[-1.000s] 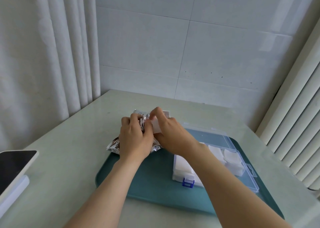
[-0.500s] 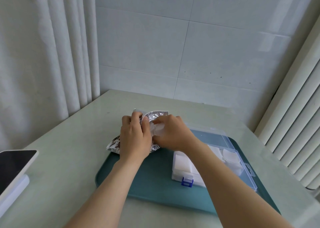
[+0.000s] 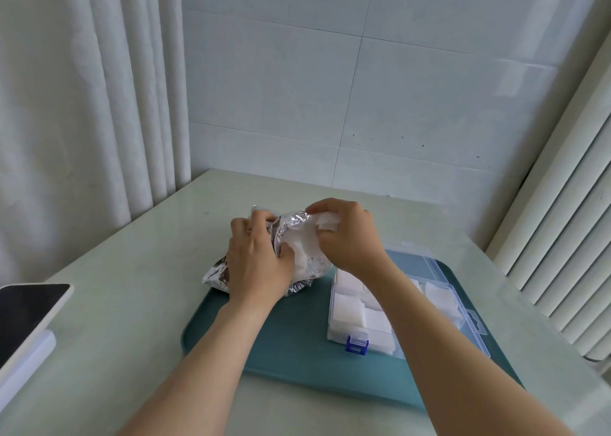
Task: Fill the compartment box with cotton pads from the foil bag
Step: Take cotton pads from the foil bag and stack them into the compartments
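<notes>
From the head camera, everything sits on or around the teal tray [image 3: 281,336], which lies on a pale table [image 3: 132,270].

The foil bag [image 3: 292,220] rests at the tray's far left corner, its crumpled lower end hanging over the tray's edge onto the table. The left hand [image 3: 256,263] lies palm down over the bag, with its fingers curled over the far edge and its thumb pressed in at the open mouth, clamped on the foil. The forearm runs in straight from the tray's near left corner.

The right hand [image 3: 350,237] is at the bag's mouth, wrist bent. Its fingertips and thumb pinch a small wad of white cotton pads [image 3: 327,220] just above the foil. More white material shows inside the mouth, between the two hands.

The clear compartment box [image 3: 337,331] stands on the tray's right half with its lid [image 3: 413,260] folded back and a blue latch [image 3: 356,344] at the near wall. White pads [image 3: 347,310] fill the compartments that show; the right forearm crosses above the box and hides its middle.

Well to the left of the tray, at the table's edge, a dark-screened phone [image 3: 26,313] leans on a stand.
</notes>
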